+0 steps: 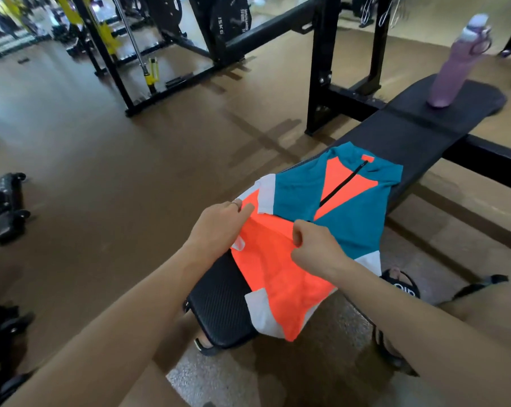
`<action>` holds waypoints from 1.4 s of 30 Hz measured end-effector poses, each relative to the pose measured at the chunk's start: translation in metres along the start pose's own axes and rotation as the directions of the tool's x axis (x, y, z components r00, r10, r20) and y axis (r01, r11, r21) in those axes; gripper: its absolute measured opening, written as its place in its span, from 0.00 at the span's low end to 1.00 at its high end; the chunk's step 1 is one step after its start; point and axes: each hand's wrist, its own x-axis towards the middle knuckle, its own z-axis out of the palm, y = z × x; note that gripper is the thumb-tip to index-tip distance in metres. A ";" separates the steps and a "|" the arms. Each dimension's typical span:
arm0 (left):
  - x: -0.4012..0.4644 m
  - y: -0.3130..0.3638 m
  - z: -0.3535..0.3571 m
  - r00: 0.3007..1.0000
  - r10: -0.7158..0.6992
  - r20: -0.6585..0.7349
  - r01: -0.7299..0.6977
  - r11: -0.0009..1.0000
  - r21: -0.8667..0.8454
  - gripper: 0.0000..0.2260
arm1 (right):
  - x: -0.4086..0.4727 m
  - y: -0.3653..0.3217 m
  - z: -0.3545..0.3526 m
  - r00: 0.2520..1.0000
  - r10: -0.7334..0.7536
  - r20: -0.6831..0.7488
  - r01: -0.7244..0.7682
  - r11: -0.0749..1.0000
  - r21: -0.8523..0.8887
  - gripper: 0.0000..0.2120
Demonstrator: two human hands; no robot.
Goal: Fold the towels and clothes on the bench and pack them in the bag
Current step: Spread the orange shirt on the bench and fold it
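A teal, orange and white zip-neck shirt [351, 198] lies across the black padded bench [418, 136], its orange lower half hanging over the near side. My left hand [219, 224] pinches the orange cloth by the white sleeve at the shirt's left edge. My right hand [316, 248] is closed on a bunch of the orange cloth at the shirt's middle. No bag or towel is visible in this view.
A purple water bottle [454, 69] stands on the far end of the bench. Black rack uprights [321, 60] rise behind the bench. My sandalled foot [401, 286] is on the floor at the right. Dark gear [7, 207] lies on the brown floor at the left.
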 end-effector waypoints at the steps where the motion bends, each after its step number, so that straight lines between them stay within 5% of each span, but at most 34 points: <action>1: 0.005 0.003 -0.004 1.000 0.009 0.012 -0.010 0.997 0.083 0.22 | 0.003 0.006 -0.006 0.999 0.031 0.006 -0.031 1.000 0.003 0.07; 11: 0.079 0.020 -0.033 0.987 -0.157 -0.044 0.162 0.967 0.195 0.19 | 0.026 0.071 -0.042 0.959 0.240 0.148 -0.245 0.969 0.017 0.09; 20: 0.166 0.043 -0.047 0.994 -0.067 -0.091 0.080 0.985 0.155 0.18 | 0.050 0.117 -0.094 0.908 0.293 0.299 -0.312 0.950 0.017 0.11; 30: 0.284 0.063 -0.045 0.991 0.008 -0.134 0.015 0.986 0.166 0.20 | 0.112 0.186 -0.133 0.918 0.378 0.120 -0.396 0.865 0.308 0.16; 38: 0.365 0.072 -0.013 0.994 0.038 -0.101 -0.028 0.994 0.107 0.10 | 0.163 0.225 -0.149 0.920 0.383 -0.085 -0.363 0.912 0.190 0.10; 42: 0.393 0.072 0.005 0.998 0.046 -0.052 -0.042 0.996 0.078 0.08 | 0.179 0.237 -0.150 0.888 0.431 -0.162 -0.377 0.882 0.284 0.09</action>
